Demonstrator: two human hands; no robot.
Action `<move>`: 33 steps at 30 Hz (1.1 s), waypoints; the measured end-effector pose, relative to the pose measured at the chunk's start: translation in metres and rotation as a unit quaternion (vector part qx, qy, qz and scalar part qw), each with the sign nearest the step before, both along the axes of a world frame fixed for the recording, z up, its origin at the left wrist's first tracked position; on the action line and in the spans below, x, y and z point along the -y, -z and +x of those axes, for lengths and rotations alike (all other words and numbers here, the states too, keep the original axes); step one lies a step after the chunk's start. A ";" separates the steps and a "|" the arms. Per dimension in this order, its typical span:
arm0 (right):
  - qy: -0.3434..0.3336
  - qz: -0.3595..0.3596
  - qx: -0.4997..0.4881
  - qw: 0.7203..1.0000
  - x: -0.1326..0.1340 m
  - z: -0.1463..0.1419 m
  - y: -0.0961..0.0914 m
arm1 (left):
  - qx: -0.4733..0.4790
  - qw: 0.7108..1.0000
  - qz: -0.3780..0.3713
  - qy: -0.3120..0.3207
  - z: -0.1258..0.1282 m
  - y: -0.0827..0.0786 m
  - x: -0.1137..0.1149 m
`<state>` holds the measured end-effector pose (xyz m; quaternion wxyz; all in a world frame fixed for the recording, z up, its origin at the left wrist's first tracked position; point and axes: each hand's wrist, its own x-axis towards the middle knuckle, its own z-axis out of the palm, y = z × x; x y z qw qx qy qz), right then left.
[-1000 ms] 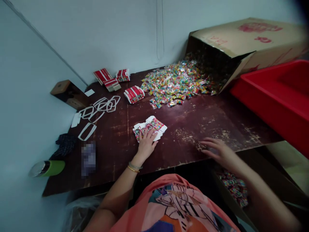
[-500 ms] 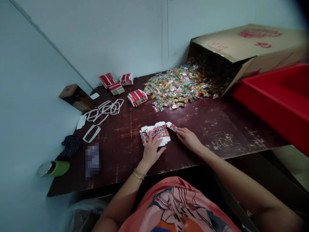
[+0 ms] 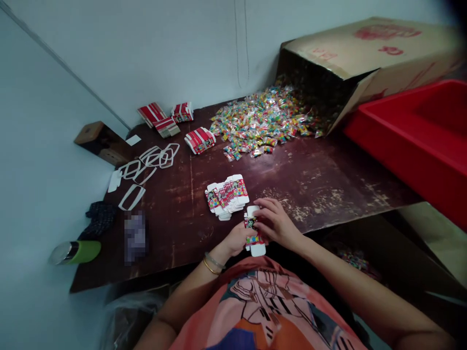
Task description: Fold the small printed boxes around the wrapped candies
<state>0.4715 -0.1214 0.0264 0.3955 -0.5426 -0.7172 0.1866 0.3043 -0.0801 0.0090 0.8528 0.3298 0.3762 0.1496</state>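
A small printed carton, red with a colourful pattern and white end flaps, is held near the table's front edge, close to my body. My left hand grips it from the left, thumb across its face. On the other side my right hand has its fingers bent against the carton's right side and upper part; its thumb is hidden. Just beyond my hands a fanned pile of flattened cartons lies on the dark table.
Wrapped candies spill from a large cardboard box at the back. A red bin stands at the right. Bundled cartons, paper bands, a wooden box and a green bottle are further left.
The right hand has brought one carton from beside the pile toward my body. My left hand has left the pile and now grips that carton too. The view has shifted slightly.
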 end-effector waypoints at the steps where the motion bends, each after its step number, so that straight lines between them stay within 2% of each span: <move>1: -0.012 -0.029 -0.030 0.999 0.000 0.001 -0.002 | -0.002 1.000 -0.003 0.018 -0.001 -0.003 0.001; 3: -0.052 -0.109 -0.089 0.989 0.001 0.003 -0.008 | 0.001 0.999 0.007 0.047 -0.001 -0.011 0.003; 6: -0.178 -0.235 -0.164 0.941 0.002 0.013 -0.016 | 0.041 0.993 0.007 0.108 -0.001 -0.017 0.008; 8: -0.251 -0.276 -0.199 0.906 0.002 0.023 -0.019 | 0.061 0.987 -0.005 0.150 -0.001 -0.014 0.013; 9: -0.262 -0.281 -0.211 0.899 0.003 0.026 -0.019 | 0.055 0.987 -0.001 0.150 0.000 -0.011 0.016; 11: -0.224 -0.280 -0.234 0.904 0.007 0.028 -0.015 | 0.006 0.995 0.049 0.086 0.003 -0.001 0.023; 13: -0.138 -0.276 -0.276 0.910 0.015 0.022 -0.008 | -0.056 0.991 0.125 0.007 0.005 0.008 0.029; 16: -0.043 -0.276 -0.338 0.899 0.032 0.008 0.003 | -0.110 0.958 0.262 -0.045 0.003 0.011 0.036; 19: -0.017 -0.290 -0.389 0.874 0.048 0.000 0.008 | -0.122 0.918 0.365 -0.096 -0.004 0.003 0.040; 21: -0.017 -0.321 -0.449 0.834 0.056 -0.001 0.011 | -0.122 0.909 0.386 -0.096 -0.011 -0.001 0.043; 22: -0.022 -0.342 -0.487 0.803 0.058 0.000 0.013 | -0.123 0.909 0.388 -0.086 -0.014 -0.001 0.044; 26: -0.058 -0.442 -0.635 0.631 0.064 0.003 0.027 | -0.129 0.906 0.402 -0.042 -0.027 0.000 0.050; 28: -0.069 -0.468 -0.679 0.562 0.063 0.003 0.033 | -0.133 0.897 0.420 -0.034 -0.032 -0.002 0.052; 30: -0.078 -0.479 -0.697 0.527 0.062 0.002 0.036 | -0.144 0.892 0.427 -0.042 -0.035 -0.008 0.053; 31: -0.083 -0.483 -0.696 0.524 0.060 0.001 0.036 | -0.153 0.891 0.424 -0.053 -0.035 -0.012 0.053; 33: -0.096 -0.490 -0.674 0.544 0.058 -0.002 0.032 | -0.171 0.896 0.402 -0.081 -0.035 -0.017 0.053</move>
